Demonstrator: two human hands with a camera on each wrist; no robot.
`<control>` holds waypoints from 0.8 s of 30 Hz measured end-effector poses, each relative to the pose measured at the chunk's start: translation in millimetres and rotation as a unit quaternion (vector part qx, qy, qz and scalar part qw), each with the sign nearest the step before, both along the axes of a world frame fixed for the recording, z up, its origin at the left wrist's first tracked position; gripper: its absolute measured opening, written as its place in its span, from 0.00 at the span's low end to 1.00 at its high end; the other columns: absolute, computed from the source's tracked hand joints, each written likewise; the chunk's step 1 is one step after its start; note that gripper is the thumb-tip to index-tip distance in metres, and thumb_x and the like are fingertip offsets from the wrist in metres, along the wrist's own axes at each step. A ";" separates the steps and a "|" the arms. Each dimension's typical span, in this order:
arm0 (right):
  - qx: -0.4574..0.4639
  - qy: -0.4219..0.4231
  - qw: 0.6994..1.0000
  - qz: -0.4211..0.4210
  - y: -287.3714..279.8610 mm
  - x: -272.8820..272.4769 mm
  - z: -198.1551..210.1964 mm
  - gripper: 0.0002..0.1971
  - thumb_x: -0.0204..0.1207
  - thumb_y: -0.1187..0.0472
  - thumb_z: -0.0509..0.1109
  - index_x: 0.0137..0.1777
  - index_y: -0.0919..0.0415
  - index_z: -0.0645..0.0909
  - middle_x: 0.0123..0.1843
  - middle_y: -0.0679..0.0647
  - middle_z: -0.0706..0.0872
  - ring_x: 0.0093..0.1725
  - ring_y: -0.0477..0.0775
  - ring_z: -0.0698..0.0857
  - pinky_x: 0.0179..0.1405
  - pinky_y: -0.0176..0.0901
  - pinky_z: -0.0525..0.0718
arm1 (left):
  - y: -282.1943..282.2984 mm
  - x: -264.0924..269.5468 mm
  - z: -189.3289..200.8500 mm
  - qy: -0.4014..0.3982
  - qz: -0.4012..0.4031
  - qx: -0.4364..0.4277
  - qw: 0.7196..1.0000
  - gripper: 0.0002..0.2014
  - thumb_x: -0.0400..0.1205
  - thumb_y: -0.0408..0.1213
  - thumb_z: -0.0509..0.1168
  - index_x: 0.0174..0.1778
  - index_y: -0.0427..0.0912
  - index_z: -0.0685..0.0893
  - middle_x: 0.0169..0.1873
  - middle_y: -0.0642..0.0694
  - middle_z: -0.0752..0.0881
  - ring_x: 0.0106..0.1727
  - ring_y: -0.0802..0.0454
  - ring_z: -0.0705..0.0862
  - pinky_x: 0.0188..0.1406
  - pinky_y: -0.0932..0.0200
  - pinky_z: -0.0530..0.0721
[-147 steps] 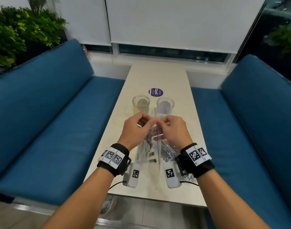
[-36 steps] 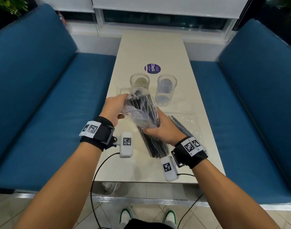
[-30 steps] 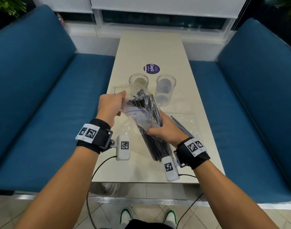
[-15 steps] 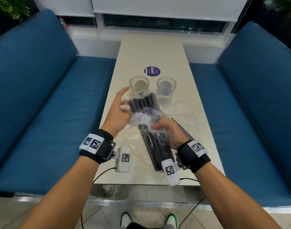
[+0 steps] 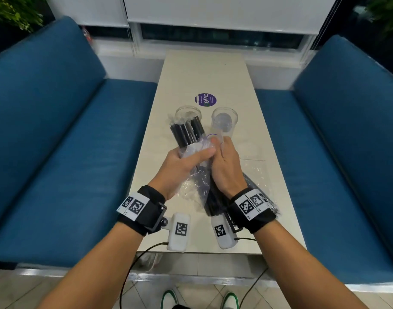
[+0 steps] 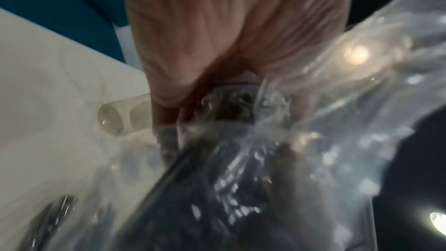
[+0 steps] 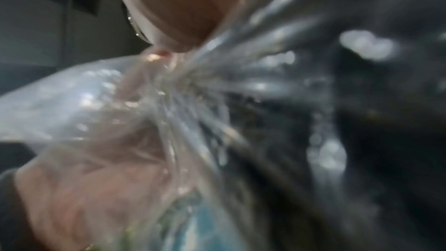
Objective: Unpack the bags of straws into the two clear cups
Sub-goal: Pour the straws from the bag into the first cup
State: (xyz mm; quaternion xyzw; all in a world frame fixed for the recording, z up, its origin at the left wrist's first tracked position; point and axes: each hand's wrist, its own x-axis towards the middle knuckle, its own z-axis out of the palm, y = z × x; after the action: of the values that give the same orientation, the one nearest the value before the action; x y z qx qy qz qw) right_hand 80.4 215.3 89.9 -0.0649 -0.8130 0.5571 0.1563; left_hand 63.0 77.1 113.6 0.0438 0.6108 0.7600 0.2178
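Two clear cups stand side by side mid-table, the left cup [image 5: 187,111] and the right cup [image 5: 224,121]. Above the table in front of them I hold a bundle of black straws [image 5: 186,132], its far end poking out of a crumpled clear bag [image 5: 194,186]. My left hand [image 5: 186,161] grips the bundle just below the exposed ends, thumb across it. My right hand [image 5: 224,168] grips the bag right beside it. In the left wrist view the palm [image 6: 229,35] closes over the plastic [image 6: 313,121], with a cup [image 6: 115,119] beyond. The right wrist view is a blur of plastic [image 7: 169,102].
A second bag of straws [image 5: 260,175] lies on the table [image 5: 202,70] under my right wrist. A round purple sticker [image 5: 205,99] sits behind the cups. Blue benches [image 5: 57,130] flank the narrow table on both sides.
My left hand, open beside the straw tips half a second ago, now grips the bundle. The right hand slid up the bag next to it, and the straw tips now point at the left cup.
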 end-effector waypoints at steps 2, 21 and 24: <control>-0.016 0.017 0.999 0.042 -0.6 0.1 2.6 0.15 0.93 0.52 0.57 0.76 0.52 0.73 0.68 0.54 0.82 0.68 0.54 0.84 0.72 0.53 0.83 | 0.4 0.5 -4.8 -0.021 0.046 0.016 0.999 0.15 0.83 0.35 0.77 0.64 0.33 0.91 0.55 0.34 0.95 0.52 0.40 0.94 0.61 0.39 0.92; -0.121 0.061 0.984 0.115 32.1 17.3 7.3 0.44 0.68 0.60 0.90 0.81 0.49 0.73 0.70 0.48 0.87 0.68 0.51 0.91 0.69 0.59 0.91 | 14.4 -42.2 -21.0 -0.111 0.202 0.151 0.961 0.09 0.83 0.22 0.70 0.54 0.39 0.83 0.43 0.43 0.90 0.44 0.54 0.92 0.42 0.59 0.91; -0.182 0.159 0.967 0.076 30.6 5.4 6.6 0.40 0.67 0.74 0.88 0.76 0.63 0.72 0.70 0.61 0.85 0.69 0.60 0.90 0.68 0.68 0.90 | 35.3 -33.1 -18.9 -0.115 0.161 0.194 0.961 0.15 0.87 0.16 0.64 0.66 0.35 0.82 0.36 0.53 0.95 0.35 0.74 0.89 0.39 0.75 0.86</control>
State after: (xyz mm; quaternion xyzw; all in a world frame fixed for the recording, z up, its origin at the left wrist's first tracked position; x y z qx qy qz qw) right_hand 85.8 246.0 96.5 0.0592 -0.6649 0.7093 0.2265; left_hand 29.9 112.4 94.7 -0.1014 0.4218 0.8887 0.1485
